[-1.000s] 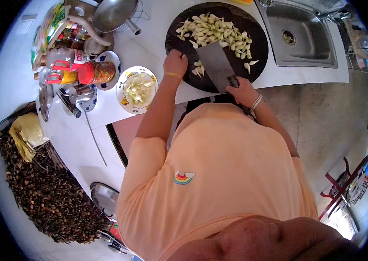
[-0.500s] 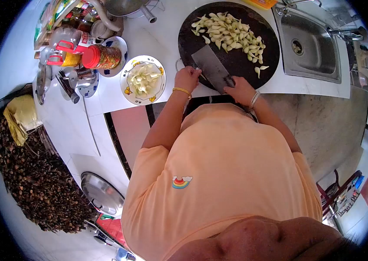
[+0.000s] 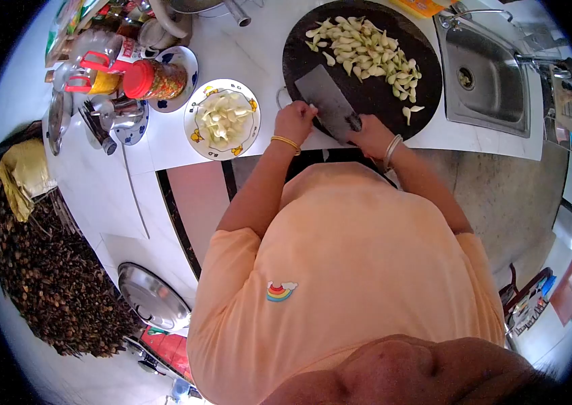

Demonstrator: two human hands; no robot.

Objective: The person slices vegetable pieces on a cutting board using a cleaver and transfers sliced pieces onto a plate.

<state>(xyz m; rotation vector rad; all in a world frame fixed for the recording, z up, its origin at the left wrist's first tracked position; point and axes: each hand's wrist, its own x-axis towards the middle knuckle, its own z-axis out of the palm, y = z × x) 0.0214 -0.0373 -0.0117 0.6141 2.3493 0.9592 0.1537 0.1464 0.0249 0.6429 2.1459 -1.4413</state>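
My right hand is closed around the handle of a cleaver. The broad dark blade lies tilted over the near left part of a round, dark chopping board. Beside the blade's left edge, my left hand is pinched shut on a small pale piece, apparently a garlic clove, mostly hidden by the fingers. Many unpeeled garlic cloves are heaped on the board's far side, with a few apart at the right. Left of my left hand, a white plate with a yellow pattern holds whitish peeled cloves.
A metal sink is set into the counter on the right. To the left stand a red-lidded jar, bottles and a utensil holder. A pan sits behind the plate. A large metal lid lies at lower left.
The view has shifted slightly, so the board and sink appear farther right. Both hands keep nearly the same pose, with the cleaver still in the right hand.
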